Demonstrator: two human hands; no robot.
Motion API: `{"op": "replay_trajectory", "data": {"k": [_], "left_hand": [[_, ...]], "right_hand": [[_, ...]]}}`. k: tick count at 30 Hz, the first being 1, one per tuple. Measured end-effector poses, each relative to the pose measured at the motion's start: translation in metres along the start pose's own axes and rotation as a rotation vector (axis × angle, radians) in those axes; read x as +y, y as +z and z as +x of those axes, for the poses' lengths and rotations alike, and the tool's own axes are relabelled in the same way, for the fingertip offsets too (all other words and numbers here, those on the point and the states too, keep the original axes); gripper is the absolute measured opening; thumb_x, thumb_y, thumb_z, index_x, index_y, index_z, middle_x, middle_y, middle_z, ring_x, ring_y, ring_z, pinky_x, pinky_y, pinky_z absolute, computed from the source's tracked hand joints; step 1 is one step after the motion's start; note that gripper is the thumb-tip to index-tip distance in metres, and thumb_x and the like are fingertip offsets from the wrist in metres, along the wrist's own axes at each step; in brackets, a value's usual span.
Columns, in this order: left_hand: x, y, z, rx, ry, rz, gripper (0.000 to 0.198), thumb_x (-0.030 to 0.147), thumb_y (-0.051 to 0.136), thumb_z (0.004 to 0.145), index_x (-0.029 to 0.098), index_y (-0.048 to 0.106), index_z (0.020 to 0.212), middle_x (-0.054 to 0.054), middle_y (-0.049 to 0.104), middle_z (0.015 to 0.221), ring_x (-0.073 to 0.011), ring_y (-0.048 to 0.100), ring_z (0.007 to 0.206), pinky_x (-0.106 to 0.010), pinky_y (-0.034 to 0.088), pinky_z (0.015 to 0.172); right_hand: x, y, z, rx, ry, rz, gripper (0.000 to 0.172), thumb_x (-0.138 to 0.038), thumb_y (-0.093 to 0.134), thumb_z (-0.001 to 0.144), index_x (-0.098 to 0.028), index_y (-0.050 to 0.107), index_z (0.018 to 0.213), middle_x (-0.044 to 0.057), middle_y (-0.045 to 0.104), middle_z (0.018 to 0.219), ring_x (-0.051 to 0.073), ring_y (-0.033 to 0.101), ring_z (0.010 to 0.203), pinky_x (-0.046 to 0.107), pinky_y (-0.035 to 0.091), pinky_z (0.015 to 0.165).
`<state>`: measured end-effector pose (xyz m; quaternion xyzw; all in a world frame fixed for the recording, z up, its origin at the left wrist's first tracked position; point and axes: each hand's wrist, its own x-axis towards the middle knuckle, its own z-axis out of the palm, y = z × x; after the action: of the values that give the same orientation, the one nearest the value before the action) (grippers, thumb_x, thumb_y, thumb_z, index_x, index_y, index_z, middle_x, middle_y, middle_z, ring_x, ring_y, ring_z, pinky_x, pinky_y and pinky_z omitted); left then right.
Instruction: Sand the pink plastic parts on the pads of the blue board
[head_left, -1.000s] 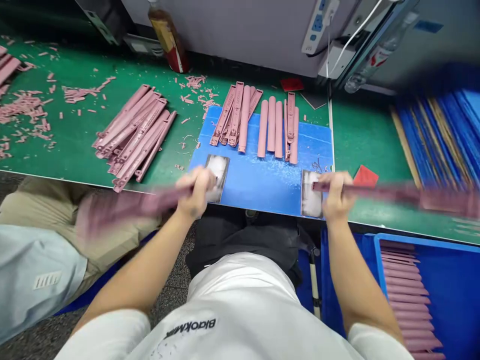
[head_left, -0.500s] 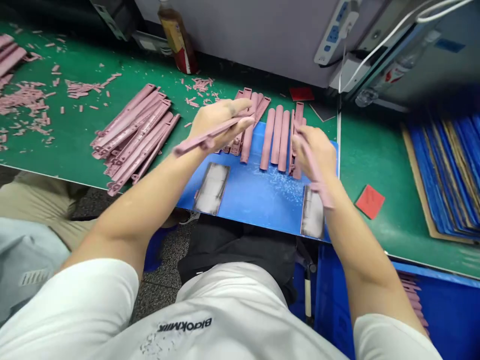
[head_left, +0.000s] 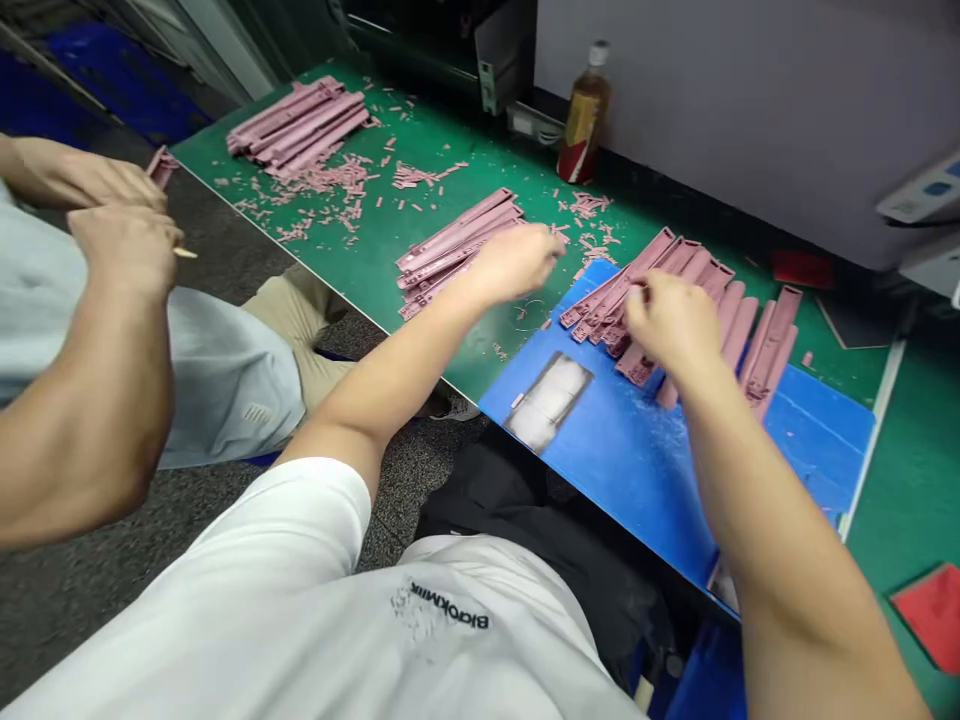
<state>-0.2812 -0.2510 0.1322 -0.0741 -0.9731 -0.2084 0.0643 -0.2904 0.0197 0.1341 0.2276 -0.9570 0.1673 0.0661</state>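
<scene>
My left hand [head_left: 517, 262] hovers over the green bench [head_left: 375, 260], at the right end of a loose pile of pink plastic strips [head_left: 454, 240]. Its fingers are smeared by motion. My right hand [head_left: 671, 320] lies on the blue mat [head_left: 637, 450], fingers curled down onto a row of pink strips [head_left: 622, 285] laid side by side there. More strips [head_left: 769, 340] lie to the right of that hand.
A co-worker's hands [head_left: 120, 240] at the left hold a pink part [head_left: 161, 165] and a thin stick. A second strip pile [head_left: 300, 120] and pink scraps [head_left: 330, 185] lie further along. A bottle [head_left: 585, 110] stands at the wall. A red card [head_left: 930, 610] lies at the right.
Both hands brought a pink strip each up to the row on the mat. My left hand then moved left to the loose pile, and the view swung left.
</scene>
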Motion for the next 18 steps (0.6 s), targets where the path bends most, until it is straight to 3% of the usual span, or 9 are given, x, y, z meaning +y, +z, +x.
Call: {"op": "replay_trajectory", "data": {"k": [2, 4, 7, 10, 13, 16, 18], "left_hand": [[-0.037, -0.032, -0.025, 0.037, -0.144, 0.085, 0.037, 0.019, 0.056, 0.103, 0.019, 0.088, 0.122, -0.014, 0.083, 0.129, -0.0368, 0.073, 0.13, -0.05, 0.052, 0.121], [-0.072, -0.055, -0.045, 0.058, -0.261, 0.12, 0.036, 0.019, 0.058, 0.101, 0.018, 0.088, 0.121, -0.016, 0.084, 0.125, -0.0378, 0.074, 0.126, -0.051, 0.053, 0.119], [-0.109, -0.071, -0.065, 0.077, -0.352, 0.118, 0.038, 0.019, 0.058, 0.1, 0.016, 0.086, 0.125, -0.019, 0.083, 0.131, -0.0379, 0.073, 0.127, -0.051, 0.054, 0.117], [-0.126, -0.069, -0.071, 0.019, -0.415, 0.121, 0.038, 0.019, 0.058, 0.101, 0.016, 0.086, 0.126, -0.018, 0.083, 0.131, -0.0345, 0.075, 0.123, -0.048, 0.057, 0.113], [-0.126, -0.057, -0.067, -0.09, -0.413, 0.142, 0.031, 0.024, 0.065, 0.102, 0.017, 0.087, 0.122, -0.016, 0.085, 0.128, -0.0334, 0.076, 0.122, -0.046, 0.058, 0.114], [-0.12, -0.05, -0.06, -0.118, -0.4, 0.18, 0.032, 0.025, 0.074, 0.098, 0.012, 0.083, 0.126, -0.022, 0.081, 0.136, -0.0395, 0.075, 0.131, -0.049, 0.057, 0.117], [-0.118, -0.049, -0.061, -0.087, -0.426, 0.166, 0.041, 0.022, 0.075, 0.096, 0.009, 0.077, 0.135, -0.026, 0.078, 0.14, -0.0446, 0.073, 0.134, -0.053, 0.057, 0.116]], "right_hand": [[-0.059, 0.019, 0.01, -0.142, -0.034, 0.036, 0.045, -0.051, 0.051, 0.113, -0.018, 0.08, 0.104, 0.02, 0.083, 0.107, 0.038, 0.08, 0.112, 0.053, 0.062, 0.107], [-0.113, 0.044, 0.029, -0.282, -0.004, 0.055, 0.053, -0.06, 0.053, 0.114, -0.016, 0.081, 0.107, 0.025, 0.084, 0.118, 0.04, 0.079, 0.121, 0.052, 0.061, 0.11], [-0.162, 0.076, 0.057, -0.406, 0.128, 0.131, 0.048, -0.052, 0.058, 0.114, -0.01, 0.081, 0.122, 0.031, 0.08, 0.134, 0.042, 0.077, 0.132, 0.053, 0.059, 0.115], [-0.167, 0.088, 0.066, -0.468, 0.238, 0.268, 0.034, -0.034, 0.056, 0.111, -0.013, 0.082, 0.106, 0.024, 0.086, 0.108, 0.034, 0.084, 0.099, 0.046, 0.066, 0.097], [-0.149, 0.083, 0.055, -0.381, 0.328, 0.429, 0.027, -0.028, 0.059, 0.104, -0.019, 0.076, 0.085, 0.013, 0.082, 0.082, 0.026, 0.078, 0.068, 0.041, 0.068, 0.08], [-0.133, 0.074, 0.043, -0.148, 0.393, 0.573, 0.012, -0.023, 0.066, 0.096, -0.022, 0.067, 0.085, 0.005, 0.074, 0.076, 0.023, 0.075, 0.066, 0.038, 0.069, 0.075], [-0.128, 0.07, 0.038, -0.015, 0.46, 0.751, 0.008, -0.018, 0.068, 0.093, -0.023, 0.064, 0.097, 0.0, 0.069, 0.078, 0.021, 0.076, 0.072, 0.035, 0.069, 0.071]]}}
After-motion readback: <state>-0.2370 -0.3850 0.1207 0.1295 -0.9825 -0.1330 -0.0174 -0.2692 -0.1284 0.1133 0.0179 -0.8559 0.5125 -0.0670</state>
